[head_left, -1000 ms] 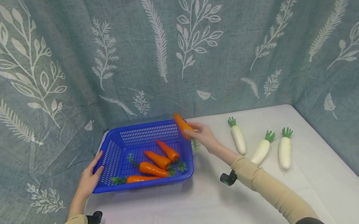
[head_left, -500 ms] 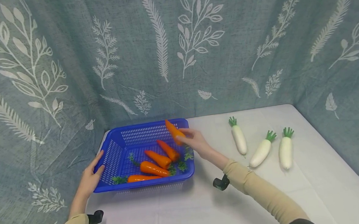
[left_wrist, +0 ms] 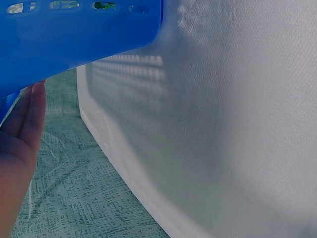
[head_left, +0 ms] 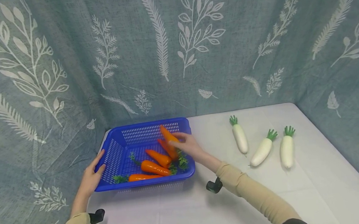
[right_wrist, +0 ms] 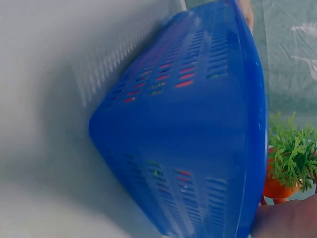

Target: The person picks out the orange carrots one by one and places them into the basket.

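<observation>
A blue perforated plastic basket (head_left: pixel 142 185) sits on the table's left part with several orange carrots (head_left: pixel 160 158) inside, green tops attached. My left hand (head_left: pixel 89 179) grips its left rim; the left wrist view shows fingers (left_wrist: pixel 34 119) against the underside of the basket edge (left_wrist: pixel 74 47). Over the basket's right side, my right hand (head_left: pixel 190 146) holds another carrot (head_left: pixel 167 134) between thumb and fingers, tip pointing to the far left. That carrot overlaps a redder one lying below it. In the right wrist view, leafy greens (right_wrist: pixel 292 153) show beyond the basket rim (right_wrist: pixel 257 114).
Three white radishes (head_left: pixel 240 138) with green tops lie apart on the right half of the white table (head_left: pixel 179 211). A blue-green curtain (head_left: pixel 127 60) with leaf patterns hangs behind and at both sides. Small black devices (head_left: pixel 214 185) are worn at both wrists.
My right hand has moved left and down with the carrot, from above the basket's right rim to inside its right side. The left hand stays on the basket.
</observation>
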{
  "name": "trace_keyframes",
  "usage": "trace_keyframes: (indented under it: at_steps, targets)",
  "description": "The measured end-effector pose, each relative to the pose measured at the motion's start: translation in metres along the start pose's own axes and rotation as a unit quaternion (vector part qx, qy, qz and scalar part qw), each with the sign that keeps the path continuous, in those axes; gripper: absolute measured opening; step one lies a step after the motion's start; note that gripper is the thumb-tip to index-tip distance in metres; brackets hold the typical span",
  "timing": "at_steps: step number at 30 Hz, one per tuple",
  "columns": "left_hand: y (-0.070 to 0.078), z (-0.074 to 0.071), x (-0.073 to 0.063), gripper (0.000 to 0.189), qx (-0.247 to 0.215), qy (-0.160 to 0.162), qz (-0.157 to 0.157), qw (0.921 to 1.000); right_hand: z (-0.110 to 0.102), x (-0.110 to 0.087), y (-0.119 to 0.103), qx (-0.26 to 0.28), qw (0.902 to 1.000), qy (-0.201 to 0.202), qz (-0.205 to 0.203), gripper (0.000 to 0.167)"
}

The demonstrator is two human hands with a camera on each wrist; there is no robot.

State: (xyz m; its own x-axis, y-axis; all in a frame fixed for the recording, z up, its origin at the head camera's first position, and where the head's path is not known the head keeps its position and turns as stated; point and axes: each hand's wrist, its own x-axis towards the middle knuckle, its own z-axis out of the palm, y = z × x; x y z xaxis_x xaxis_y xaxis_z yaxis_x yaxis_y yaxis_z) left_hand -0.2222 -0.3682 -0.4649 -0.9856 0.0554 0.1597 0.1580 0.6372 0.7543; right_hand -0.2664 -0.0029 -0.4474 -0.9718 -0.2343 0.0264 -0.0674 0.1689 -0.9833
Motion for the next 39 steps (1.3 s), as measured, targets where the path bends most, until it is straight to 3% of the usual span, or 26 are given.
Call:
trace_keyframes:
  at_steps: [15,39]
  targets:
    - [-0.002,-0.002,-0.001,0.055,-0.002,-0.007,-0.008,0.9999,0.022,0.003,0.004,-0.030,0.9990,-0.012,0.032,0.049]
    - [-0.003,-0.002,-0.002,0.056,-0.001,-0.013,-0.014,0.9998,0.049,0.002,0.015,-0.110,0.9919,0.031,0.057,0.047]
